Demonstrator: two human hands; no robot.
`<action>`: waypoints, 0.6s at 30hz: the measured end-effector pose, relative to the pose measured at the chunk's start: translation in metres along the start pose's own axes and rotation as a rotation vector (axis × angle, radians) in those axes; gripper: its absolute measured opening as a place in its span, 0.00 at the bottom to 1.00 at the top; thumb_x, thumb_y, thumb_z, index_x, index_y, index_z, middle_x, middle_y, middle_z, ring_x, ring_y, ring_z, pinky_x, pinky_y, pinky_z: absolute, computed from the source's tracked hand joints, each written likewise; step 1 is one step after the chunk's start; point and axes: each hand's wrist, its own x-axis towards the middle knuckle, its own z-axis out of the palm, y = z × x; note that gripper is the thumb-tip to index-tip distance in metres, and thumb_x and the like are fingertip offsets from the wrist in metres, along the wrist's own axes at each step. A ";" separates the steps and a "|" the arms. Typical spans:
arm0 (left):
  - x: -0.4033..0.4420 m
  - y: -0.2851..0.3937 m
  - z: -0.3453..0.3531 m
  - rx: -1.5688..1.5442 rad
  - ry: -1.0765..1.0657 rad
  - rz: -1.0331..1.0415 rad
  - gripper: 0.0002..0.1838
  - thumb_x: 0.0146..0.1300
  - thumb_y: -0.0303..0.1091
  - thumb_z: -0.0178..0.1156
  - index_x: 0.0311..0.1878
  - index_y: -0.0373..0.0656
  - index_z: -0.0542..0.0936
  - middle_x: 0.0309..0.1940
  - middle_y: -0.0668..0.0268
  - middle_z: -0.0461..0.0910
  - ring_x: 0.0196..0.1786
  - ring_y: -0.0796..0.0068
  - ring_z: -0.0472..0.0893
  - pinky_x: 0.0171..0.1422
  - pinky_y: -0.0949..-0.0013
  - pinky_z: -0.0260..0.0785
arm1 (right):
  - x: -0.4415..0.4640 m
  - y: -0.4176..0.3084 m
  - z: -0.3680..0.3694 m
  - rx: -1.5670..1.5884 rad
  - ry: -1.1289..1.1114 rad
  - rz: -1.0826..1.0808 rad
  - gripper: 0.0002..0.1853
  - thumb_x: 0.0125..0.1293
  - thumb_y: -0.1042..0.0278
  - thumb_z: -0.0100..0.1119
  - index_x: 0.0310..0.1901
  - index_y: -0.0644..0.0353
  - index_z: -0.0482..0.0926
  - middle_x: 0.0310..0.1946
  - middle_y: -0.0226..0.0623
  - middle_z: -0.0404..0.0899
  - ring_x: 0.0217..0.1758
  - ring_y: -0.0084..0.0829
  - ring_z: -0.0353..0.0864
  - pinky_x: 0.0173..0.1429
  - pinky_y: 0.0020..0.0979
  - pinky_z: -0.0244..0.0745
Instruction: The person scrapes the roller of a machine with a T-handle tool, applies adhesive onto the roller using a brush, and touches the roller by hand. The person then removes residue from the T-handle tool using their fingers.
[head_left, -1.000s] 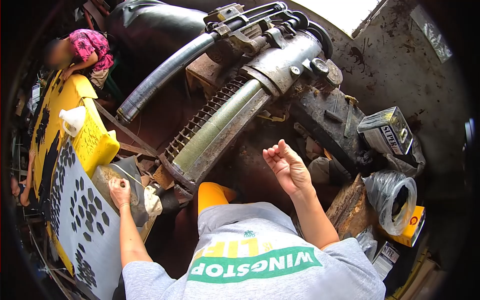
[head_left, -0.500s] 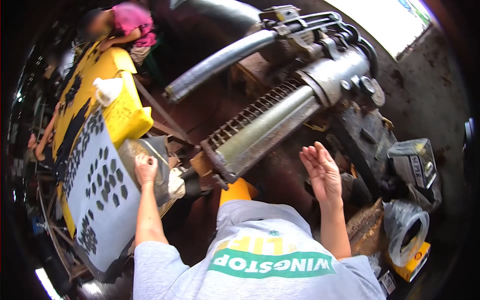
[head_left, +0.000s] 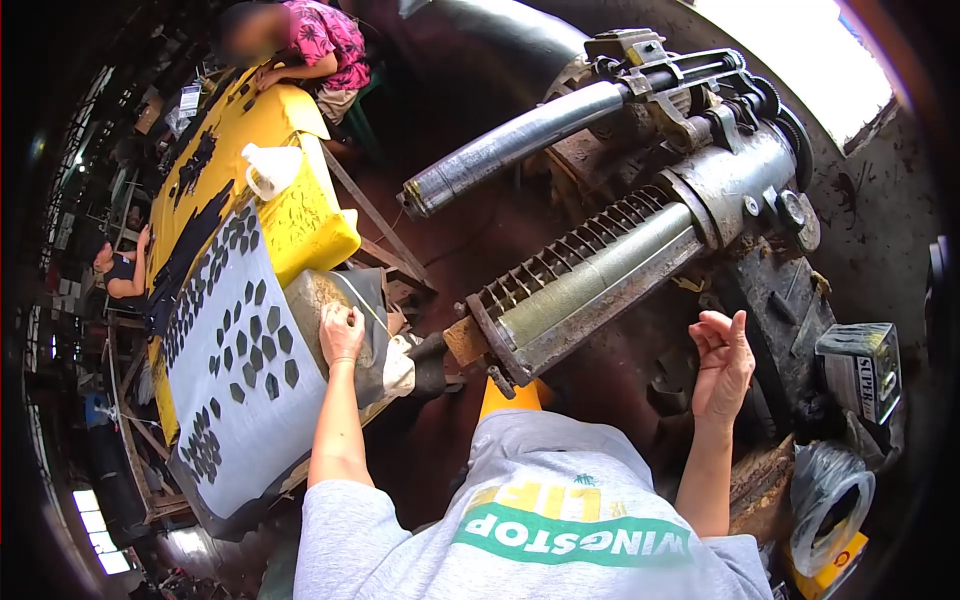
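Note:
My left hand (head_left: 342, 333) rests at a brownish-grey block (head_left: 313, 300) by the table's near edge. Its fingers are curled in, and I cannot make out what, if anything, is in them. My right hand (head_left: 724, 365) is raised in the air to the right of a metal machine (head_left: 590, 285), holding nothing, with thumb and fingers apart and the fingers slightly bent. The machine has a long roller, a coil-like row of ribs and gears at its far end. Left of my left hand lies a grey sheet (head_left: 225, 385) with several dark, many-sided pieces (head_left: 262, 345) on it.
Yellow sheeting (head_left: 310, 215) covers the table, with a white jug (head_left: 272, 170) on it. A person in a pink shirt (head_left: 328, 45) works at the far end, another person (head_left: 127, 270) at the left side. A metal can (head_left: 858, 375) and plastic bag (head_left: 828, 490) stand at right.
The view has shifted, so the machine and table appear farther right. My right hand's fingers have bent and its thumb has spread away. My left hand stays at the block.

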 end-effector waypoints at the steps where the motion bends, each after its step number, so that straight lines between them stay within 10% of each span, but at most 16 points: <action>1: 0.000 -0.002 0.002 0.010 0.000 0.006 0.11 0.55 0.31 0.59 0.21 0.35 0.77 0.32 0.55 0.78 0.48 0.55 0.75 0.56 0.60 0.69 | 0.002 -0.001 0.002 -0.017 0.022 -0.019 0.19 0.72 0.55 0.53 0.43 0.67 0.81 0.39 0.38 0.82 0.38 0.27 0.81 0.51 0.29 0.77; 6: -0.001 -0.007 0.004 0.045 0.004 0.020 0.11 0.60 0.31 0.57 0.28 0.32 0.78 0.33 0.53 0.78 0.49 0.54 0.75 0.57 0.58 0.68 | 0.012 0.003 -0.001 -0.175 0.031 -0.106 0.21 0.71 0.59 0.55 0.57 0.67 0.76 0.43 0.39 0.83 0.41 0.24 0.83 0.49 0.24 0.76; 11: -0.001 -0.005 0.000 0.063 -0.064 0.035 0.12 0.63 0.34 0.57 0.28 0.33 0.77 0.35 0.53 0.78 0.47 0.54 0.74 0.56 0.58 0.67 | 0.013 -0.002 0.004 -0.116 0.041 -0.091 0.15 0.74 0.63 0.51 0.31 0.63 0.76 0.25 0.32 0.76 0.28 0.23 0.75 0.48 0.28 0.74; 18: -0.004 -0.017 0.003 0.046 -0.109 0.074 0.13 0.65 0.38 0.58 0.30 0.39 0.80 0.36 0.56 0.79 0.46 0.55 0.75 0.53 0.58 0.68 | 0.005 0.016 -0.018 -0.261 -0.005 -0.138 0.19 0.71 0.63 0.54 0.21 0.62 0.77 0.14 0.32 0.74 0.19 0.20 0.71 0.44 0.28 0.73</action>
